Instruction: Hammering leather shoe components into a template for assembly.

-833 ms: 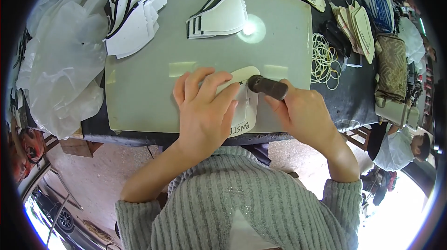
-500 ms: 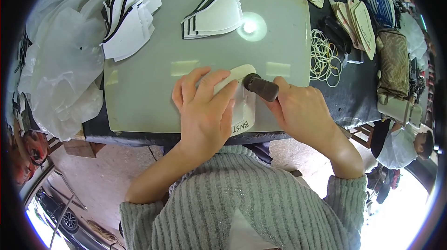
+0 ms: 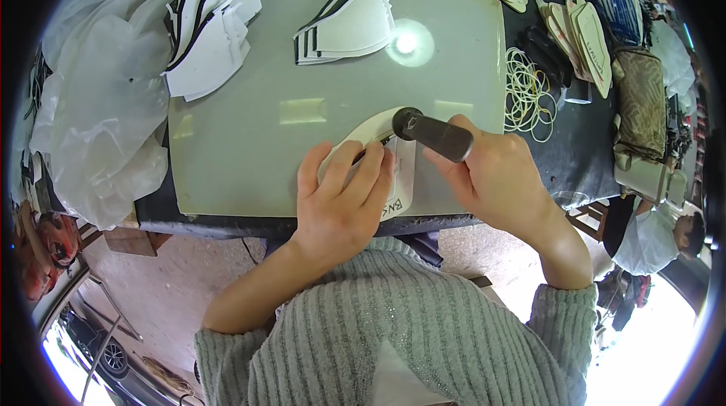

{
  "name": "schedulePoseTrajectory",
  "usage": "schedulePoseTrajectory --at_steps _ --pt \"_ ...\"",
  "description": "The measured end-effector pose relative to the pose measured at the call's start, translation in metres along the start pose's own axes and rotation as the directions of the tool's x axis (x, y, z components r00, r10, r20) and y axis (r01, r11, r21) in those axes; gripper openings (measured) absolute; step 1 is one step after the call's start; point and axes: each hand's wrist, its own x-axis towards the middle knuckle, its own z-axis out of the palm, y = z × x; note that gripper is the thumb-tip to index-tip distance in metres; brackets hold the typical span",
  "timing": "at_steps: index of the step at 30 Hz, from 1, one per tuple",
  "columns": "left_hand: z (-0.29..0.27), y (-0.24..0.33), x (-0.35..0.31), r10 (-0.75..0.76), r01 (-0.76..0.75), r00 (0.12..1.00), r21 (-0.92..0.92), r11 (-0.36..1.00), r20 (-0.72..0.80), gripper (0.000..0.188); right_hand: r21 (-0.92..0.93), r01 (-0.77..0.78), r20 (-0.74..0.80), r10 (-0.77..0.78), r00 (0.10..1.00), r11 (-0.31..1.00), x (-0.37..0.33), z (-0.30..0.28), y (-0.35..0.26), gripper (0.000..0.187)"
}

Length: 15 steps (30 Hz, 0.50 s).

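Observation:
On the grey-green board, near its front edge, lies a pale curved card template with handwriting on it. A narrow dark strip shows beside my fingertips, partly hidden by them. My left hand lies flat across the template, fingers stretched out and pressing it down. My right hand is closed round a hammer with a dark metal head. Its round end rests on or just over the template's top curve; its handle is hidden in my fist.
White, black-edged cut pieces lie stacked at the board's far side, with a larger pile at far left. Clear plastic bags cover the left. To the right are a cord tangle, more templates and a patterned pouch.
The hammer has shifted slightly away from me, its head turning with my right hand. My left hand has slid a little right and nearer to me, its fingers closer together.

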Motion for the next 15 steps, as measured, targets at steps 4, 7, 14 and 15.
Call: schedulePoseTrajectory --at_steps 4,7,14,15 --pt "0.006 -0.004 -0.001 0.058 -0.059 0.997 -0.009 0.998 -0.041 0.029 -0.098 0.073 0.079 -0.065 0.995 0.993 0.005 0.003 -0.001 0.030" --pt "0.006 -0.006 -0.002 0.043 -0.043 0.998 -0.016 0.999 -0.036 0.029 -0.094 0.062 0.056 -0.057 0.997 0.994 0.009 -0.009 -0.004 0.031" --pt "0.008 -0.008 -0.002 -0.034 0.027 0.998 -0.148 0.989 -0.047 0.031 -0.136 0.044 0.109 -0.029 0.994 0.990 0.007 0.002 -0.005 0.033" --pt "0.004 -0.009 -0.001 -0.034 0.027 0.998 -0.148 0.989 -0.047 0.031 -0.133 0.040 0.112 -0.025 0.993 0.990 0.007 0.001 -0.005 0.034"
